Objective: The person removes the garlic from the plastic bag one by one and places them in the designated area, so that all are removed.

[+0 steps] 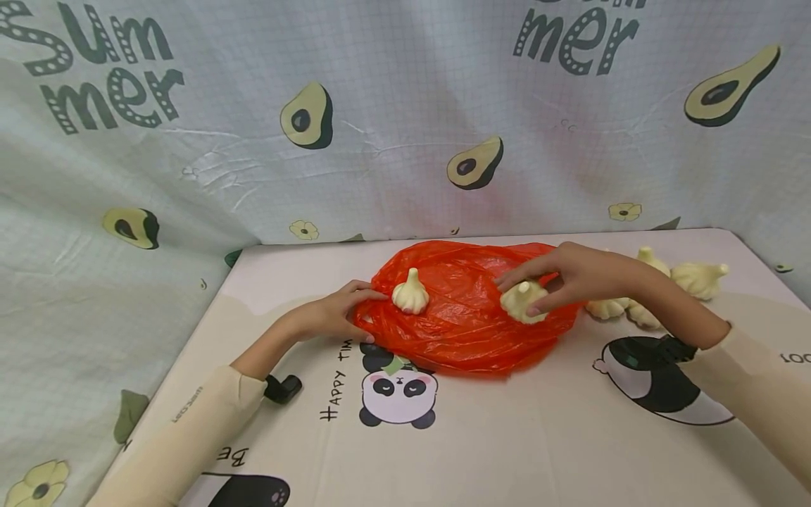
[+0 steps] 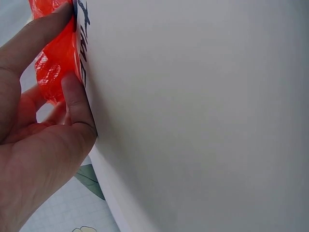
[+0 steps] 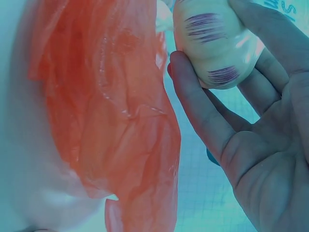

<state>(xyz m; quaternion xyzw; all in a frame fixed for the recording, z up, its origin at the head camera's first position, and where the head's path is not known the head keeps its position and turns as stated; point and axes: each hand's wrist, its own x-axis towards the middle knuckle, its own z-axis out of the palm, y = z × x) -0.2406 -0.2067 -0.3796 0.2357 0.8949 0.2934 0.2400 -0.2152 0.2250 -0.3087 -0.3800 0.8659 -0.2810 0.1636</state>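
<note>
A red plastic bag lies spread out and crumpled on the table. One garlic bulb sits upright on its left part. My left hand touches the bag's left edge; in the left wrist view, its thumb and a finger stand apart on the red plastic, the other fingers partly behind it. Over the bag's right side, my right hand holds a second garlic bulb between thumb and fingers. This bulb shows purple streaks in the right wrist view.
Several more garlic bulbs are grouped at the right rear of the table, partly behind the right forearm. The pale table cover carries panda prints. An avocado-patterned cloth hangs behind and at the sides.
</note>
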